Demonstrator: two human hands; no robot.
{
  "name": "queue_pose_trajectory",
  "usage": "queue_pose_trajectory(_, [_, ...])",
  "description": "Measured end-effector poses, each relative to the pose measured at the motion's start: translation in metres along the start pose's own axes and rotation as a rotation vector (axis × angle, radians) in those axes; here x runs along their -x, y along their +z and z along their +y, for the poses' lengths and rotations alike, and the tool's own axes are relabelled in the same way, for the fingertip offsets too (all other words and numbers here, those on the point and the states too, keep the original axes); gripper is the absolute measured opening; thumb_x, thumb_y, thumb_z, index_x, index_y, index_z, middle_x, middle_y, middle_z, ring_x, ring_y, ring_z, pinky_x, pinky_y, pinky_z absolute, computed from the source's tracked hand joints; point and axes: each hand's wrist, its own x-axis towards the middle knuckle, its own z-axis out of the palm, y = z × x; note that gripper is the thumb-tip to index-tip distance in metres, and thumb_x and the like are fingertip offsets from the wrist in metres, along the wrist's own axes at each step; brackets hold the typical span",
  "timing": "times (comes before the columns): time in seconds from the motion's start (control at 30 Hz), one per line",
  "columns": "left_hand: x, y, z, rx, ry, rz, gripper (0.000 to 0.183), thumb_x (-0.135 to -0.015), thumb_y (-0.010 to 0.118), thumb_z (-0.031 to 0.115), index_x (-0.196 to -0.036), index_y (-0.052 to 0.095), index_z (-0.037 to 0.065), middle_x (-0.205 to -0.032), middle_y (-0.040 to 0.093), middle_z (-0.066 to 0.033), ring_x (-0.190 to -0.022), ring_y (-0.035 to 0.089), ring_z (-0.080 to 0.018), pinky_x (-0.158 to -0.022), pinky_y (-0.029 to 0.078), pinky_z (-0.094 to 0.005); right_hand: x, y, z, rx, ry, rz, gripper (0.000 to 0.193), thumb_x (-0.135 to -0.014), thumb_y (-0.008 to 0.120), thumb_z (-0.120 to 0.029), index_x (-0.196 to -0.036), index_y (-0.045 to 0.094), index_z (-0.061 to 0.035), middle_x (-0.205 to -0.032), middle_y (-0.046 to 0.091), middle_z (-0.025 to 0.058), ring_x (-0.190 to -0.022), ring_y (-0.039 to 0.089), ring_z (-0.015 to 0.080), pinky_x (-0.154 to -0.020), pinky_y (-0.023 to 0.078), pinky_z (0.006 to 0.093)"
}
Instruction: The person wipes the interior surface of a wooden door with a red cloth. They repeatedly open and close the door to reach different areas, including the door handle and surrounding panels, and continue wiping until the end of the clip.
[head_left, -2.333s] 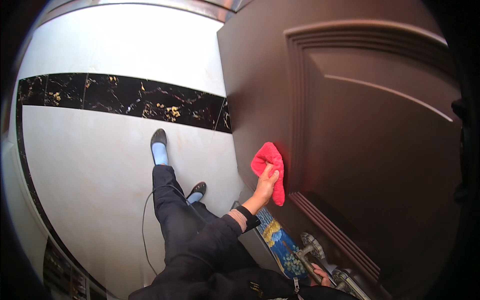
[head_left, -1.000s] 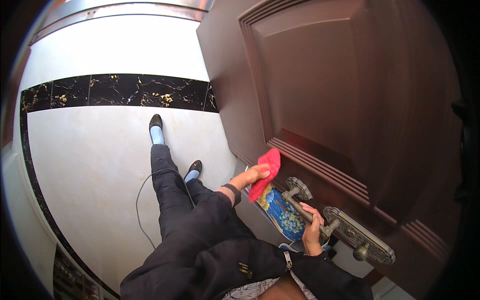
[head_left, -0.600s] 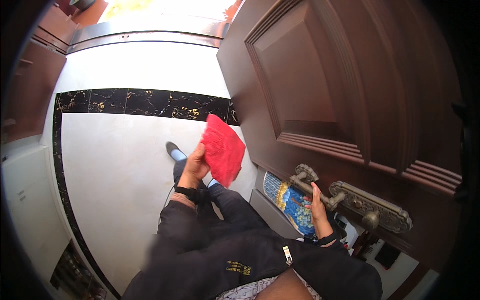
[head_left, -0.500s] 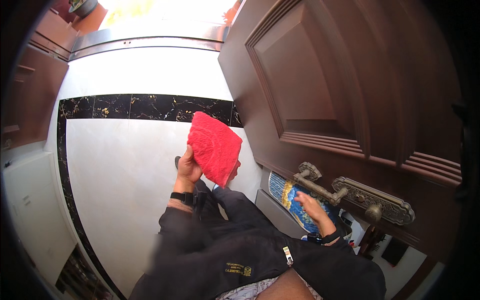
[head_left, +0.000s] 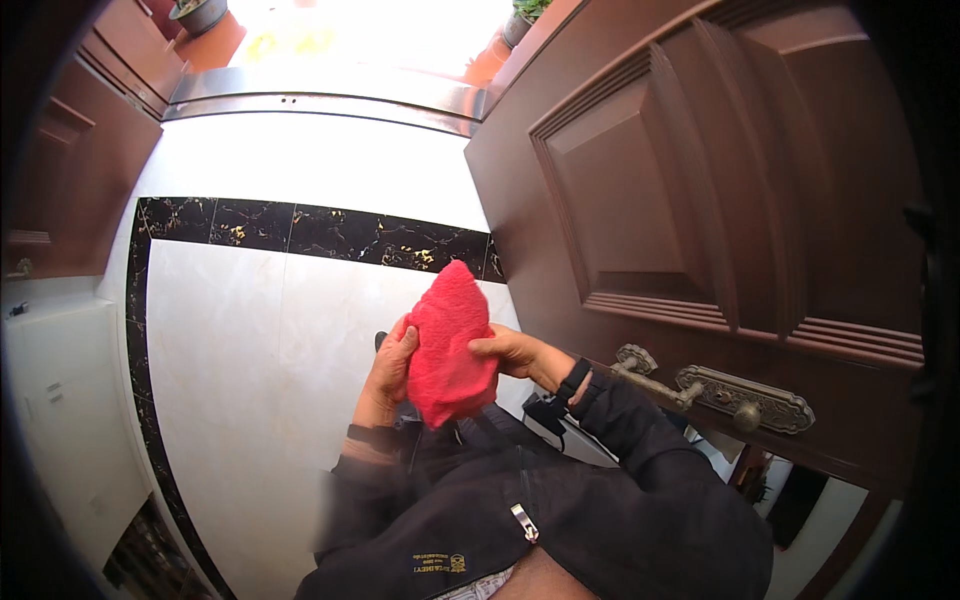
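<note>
A folded red cloth [head_left: 452, 345] with a fluffy, towel-like surface is held up in front of my body, one corner pointing away from me. My left hand [head_left: 393, 365] grips its left edge, thumb on top. From the other side my right hand [head_left: 508, 350] pinches the right edge, thumb lying over the cloth. The fingers beneath the cloth are hidden. To the right, a brown panelled door [head_left: 650, 190] stands ajar. Its ornate bronze-coloured handle [head_left: 655, 385] is close to my right forearm, with nothing touching it.
White floor tiles [head_left: 230, 340] with a dark marbled border [head_left: 340, 232] lie below. Beyond is a metal threshold [head_left: 330, 105] with potted plants [head_left: 200, 14] outside. Another brown door leaf [head_left: 75, 180] and a white cabinet [head_left: 60, 390] stand at the left.
My right hand has come from beside the door handle to the cloth and taken hold of it. The cloth has moved slightly right and nearer, and turned. My view has shifted a little.
</note>
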Motion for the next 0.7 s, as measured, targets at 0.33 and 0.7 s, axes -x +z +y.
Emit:
queue_pose_trajectory(0.33, [-0.017, -0.111, 0.010, -0.438, 0.071, 0.619, 0.021, -0.094, 0.059, 0.018, -0.110, 0.050, 0.008, -0.089, 0.064, -0.0058, -0.069, 0.060, -0.0098, -0.059, 0.046, -0.0212, -0.101, -0.029, -0.032, 0.042, -0.065, 0.226, 0.059, -0.076, 0.076, -0.005, -0.129, 0.053, -0.0029, -0.122, 0.062, 0.0100, -0.111, 0.061, 0.0223, -0.100, 0.046, 0.0382])
queue_pose_trajectory(0.7, [-0.127, -0.104, -0.119, -0.604, -0.080, 0.207, 0.045, -0.093, 0.057, 0.019, -0.136, 0.048, 0.008, -0.123, 0.061, -0.0127, -0.108, 0.060, -0.0203, -0.091, 0.047, -0.0323, -0.165, -0.166, -0.286, 2.914, -0.374, 0.611, 0.027, -0.079, 0.059, -0.010, -0.105, 0.058, -0.0173, -0.136, 0.051, 0.0117, -0.126, 0.046, 0.0385, -0.087, 0.042, 0.0565])
